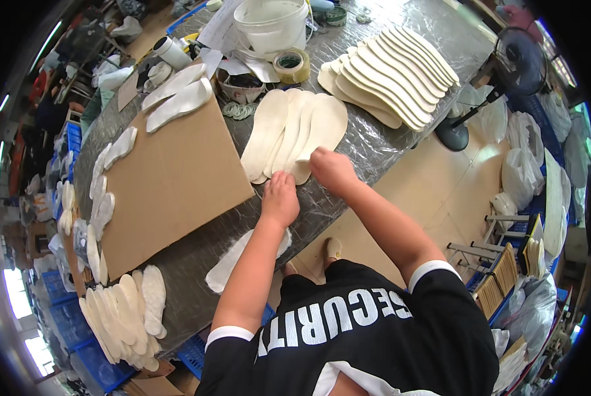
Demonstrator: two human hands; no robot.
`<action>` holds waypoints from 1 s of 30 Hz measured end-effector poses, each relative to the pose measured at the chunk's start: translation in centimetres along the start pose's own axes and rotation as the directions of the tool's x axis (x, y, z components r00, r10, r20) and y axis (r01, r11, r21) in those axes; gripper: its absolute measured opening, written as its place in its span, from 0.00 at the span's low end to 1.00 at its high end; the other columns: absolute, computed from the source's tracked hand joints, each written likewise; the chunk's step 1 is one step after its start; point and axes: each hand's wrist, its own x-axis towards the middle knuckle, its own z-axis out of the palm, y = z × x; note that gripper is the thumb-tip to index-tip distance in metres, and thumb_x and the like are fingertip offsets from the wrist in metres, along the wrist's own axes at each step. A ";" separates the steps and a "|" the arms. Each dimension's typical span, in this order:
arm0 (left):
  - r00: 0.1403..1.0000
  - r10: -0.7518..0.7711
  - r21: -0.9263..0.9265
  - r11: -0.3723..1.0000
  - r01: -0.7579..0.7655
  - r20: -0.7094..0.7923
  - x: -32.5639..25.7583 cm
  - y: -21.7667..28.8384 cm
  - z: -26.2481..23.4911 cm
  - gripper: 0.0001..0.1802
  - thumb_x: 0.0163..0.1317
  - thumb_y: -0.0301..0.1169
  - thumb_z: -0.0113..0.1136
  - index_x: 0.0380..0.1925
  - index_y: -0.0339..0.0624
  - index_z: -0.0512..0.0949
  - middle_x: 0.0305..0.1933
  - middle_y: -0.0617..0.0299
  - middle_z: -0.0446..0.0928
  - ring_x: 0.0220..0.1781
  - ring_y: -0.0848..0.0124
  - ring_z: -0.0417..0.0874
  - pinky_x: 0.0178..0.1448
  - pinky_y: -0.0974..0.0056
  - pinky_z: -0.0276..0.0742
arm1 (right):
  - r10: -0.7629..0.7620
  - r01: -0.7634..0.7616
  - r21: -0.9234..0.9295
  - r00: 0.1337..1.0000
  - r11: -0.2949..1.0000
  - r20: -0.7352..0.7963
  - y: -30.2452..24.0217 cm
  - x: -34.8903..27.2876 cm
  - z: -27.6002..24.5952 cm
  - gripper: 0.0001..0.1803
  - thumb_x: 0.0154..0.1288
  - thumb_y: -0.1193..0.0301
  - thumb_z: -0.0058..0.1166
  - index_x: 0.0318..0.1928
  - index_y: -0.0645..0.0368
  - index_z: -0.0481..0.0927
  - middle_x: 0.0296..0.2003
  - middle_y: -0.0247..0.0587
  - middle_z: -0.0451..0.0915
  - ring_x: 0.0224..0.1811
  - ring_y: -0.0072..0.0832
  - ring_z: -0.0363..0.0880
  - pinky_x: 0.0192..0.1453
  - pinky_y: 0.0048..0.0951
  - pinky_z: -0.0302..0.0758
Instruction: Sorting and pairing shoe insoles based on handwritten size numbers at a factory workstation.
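A fanned group of cream shoe insoles (295, 129) lies on the plastic-covered table in front of me. My left hand (281, 198) rests at the near ends of these insoles, fingers stretched forward and touching them. With fingers closed, my right hand (333, 170) pinches the near edge of the rightmost insole (328, 122). Beyond my right hand, a larger stack of cream insoles (394, 76) is spread in overlapping layers. A white fluffy insole (232, 261) lies on the table, partly hidden behind my left forearm.
Left of me lies a brown cardboard sheet (170, 178) with white insoles (180, 105) along its edges. More insoles (124, 313) are piled at the near left corner. A white bucket (271, 26) and tape roll (291, 65) stand at the back. A fan (520, 63) stands right of the table.
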 end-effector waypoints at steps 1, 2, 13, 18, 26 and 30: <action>0.999 -0.009 -0.003 1.000 0.010 0.034 0.4 0.3 0.0 0.12 0.56 0.22 0.47 0.40 0.35 0.74 0.51 0.49 0.75 0.63 0.52 0.69 0.64 0.52 0.65 | 0.066 -0.065 0.013 0.989 0.998 -0.129 0.3 0.0 -1.4 0.07 0.61 0.67 0.51 0.29 0.55 0.75 0.34 0.42 0.78 0.33 0.43 0.81 0.36 0.43 0.77; 0.997 -0.019 -0.004 1.000 0.019 0.071 0.4 0.7 -0.2 0.11 0.55 0.21 0.47 0.38 0.36 0.75 0.48 0.48 0.77 0.62 0.50 0.70 0.61 0.52 0.67 | 0.085 -0.062 0.083 0.951 0.995 -0.298 0.9 0.0 -2.7 0.07 0.62 0.67 0.52 0.29 0.56 0.75 0.34 0.42 0.78 0.33 0.44 0.80 0.35 0.44 0.76; 0.964 -0.262 -0.161 0.950 0.267 0.055 4.6 -1.9 -1.6 0.16 0.62 0.33 0.55 0.24 0.30 0.80 0.24 0.42 0.78 0.32 0.52 0.84 0.42 0.54 0.76 | -0.129 0.309 0.062 0.560 0.949 -0.819 -3.3 -5.4 -15.4 0.05 0.56 0.81 0.59 0.33 0.61 0.77 0.35 0.42 0.78 0.29 0.34 0.77 0.32 0.31 0.74; 0.824 -0.146 -0.791 -0.414 0.452 0.547 3.8 1.3 -2.5 0.38 0.62 0.61 0.54 0.53 0.34 0.72 0.53 0.41 0.75 0.45 0.50 0.81 0.43 0.49 0.80 | -0.357 0.510 0.014 0.620 0.860 -0.699 -6.1 -11.0 -11.3 0.12 0.44 0.73 0.62 0.34 0.56 0.80 0.36 0.38 0.78 0.27 0.25 0.75 0.28 0.28 0.67; 0.901 0.209 -0.691 -0.583 0.426 0.380 -4.9 2.2 -10.2 0.44 0.60 0.58 0.56 0.63 0.33 0.60 0.54 0.41 0.70 0.34 0.67 0.73 0.32 0.70 0.69 | -0.487 0.637 0.306 0.753 0.707 -0.443 -11.6 -15.4 -3.1 0.24 0.56 0.66 0.62 0.53 0.60 0.76 0.43 0.40 0.79 0.31 0.29 0.77 0.35 0.29 0.72; 0.905 0.030 -0.901 -0.086 0.425 0.424 -9.3 -2.1 -16.0 0.53 0.49 0.62 0.66 0.60 0.28 0.61 0.53 0.50 0.70 0.35 0.75 0.71 0.32 0.75 0.65 | -0.055 0.104 0.713 0.994 0.693 -0.091 -11.9 -17.9 1.8 0.35 0.57 0.73 0.60 0.65 0.62 0.64 0.42 0.48 0.79 0.37 0.40 0.80 0.41 0.34 0.76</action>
